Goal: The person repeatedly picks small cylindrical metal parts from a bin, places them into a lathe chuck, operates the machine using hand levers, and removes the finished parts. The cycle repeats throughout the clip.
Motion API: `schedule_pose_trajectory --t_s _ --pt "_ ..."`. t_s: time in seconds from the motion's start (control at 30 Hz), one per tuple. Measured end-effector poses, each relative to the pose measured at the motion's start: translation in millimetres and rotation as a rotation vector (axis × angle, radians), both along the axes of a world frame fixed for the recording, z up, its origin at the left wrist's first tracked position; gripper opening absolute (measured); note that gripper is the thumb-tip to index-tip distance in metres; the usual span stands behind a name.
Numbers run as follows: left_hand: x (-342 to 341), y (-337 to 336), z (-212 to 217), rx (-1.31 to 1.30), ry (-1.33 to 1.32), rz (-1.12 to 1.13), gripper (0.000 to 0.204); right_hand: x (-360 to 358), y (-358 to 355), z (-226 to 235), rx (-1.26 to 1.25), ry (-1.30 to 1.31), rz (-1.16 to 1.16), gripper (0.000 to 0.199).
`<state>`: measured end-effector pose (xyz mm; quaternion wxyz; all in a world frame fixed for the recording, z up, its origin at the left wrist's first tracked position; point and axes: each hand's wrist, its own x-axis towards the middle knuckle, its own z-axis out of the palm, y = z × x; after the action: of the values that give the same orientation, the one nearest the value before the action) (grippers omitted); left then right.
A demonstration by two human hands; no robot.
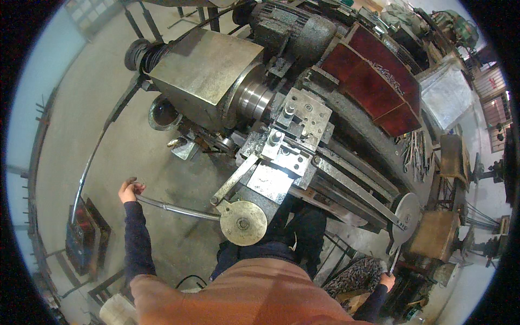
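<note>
My left hand (130,190) is closed at the outer end of a long metal lever (181,209), which runs to a round brass-coloured disc (243,222) on the near side of a lathe. Low on the right, my right hand (387,281) is wrapped round a short handle (396,260) below a grey handwheel (405,218). Between my arms lies the steel tool post (287,151) with its clamping bolts. A shiny metal ring-shaped part (255,99) sits at the spindle end of the headstock (208,64). Some fingers of the right hand are hidden.
A dark motor (295,27) stands behind the headstock. Beyond the bed is a red tray (368,81) with metal shavings. Several wrenches (416,156) lie at the right. Dark metal pieces fill a heap (357,279) near my right arm. A long bar (96,154) slants at the left.
</note>
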<state>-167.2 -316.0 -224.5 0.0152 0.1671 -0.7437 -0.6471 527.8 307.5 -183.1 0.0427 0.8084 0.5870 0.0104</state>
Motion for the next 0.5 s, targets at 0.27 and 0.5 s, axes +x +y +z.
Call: schedule_pose_trajectory --t_s 0.27,0.5 --pt "-18.9 13.7 -0.9 0.06 0.015 0.017 0.031 8.7 5.5 -8.1 -0.03 -0.001 -0.046 0.047" --pt "-9.9 9.3 1.0 -0.009 0.057 -0.063 0.03 14.8 5.5 -12.6 -0.009 -0.059 0.0 0.043"
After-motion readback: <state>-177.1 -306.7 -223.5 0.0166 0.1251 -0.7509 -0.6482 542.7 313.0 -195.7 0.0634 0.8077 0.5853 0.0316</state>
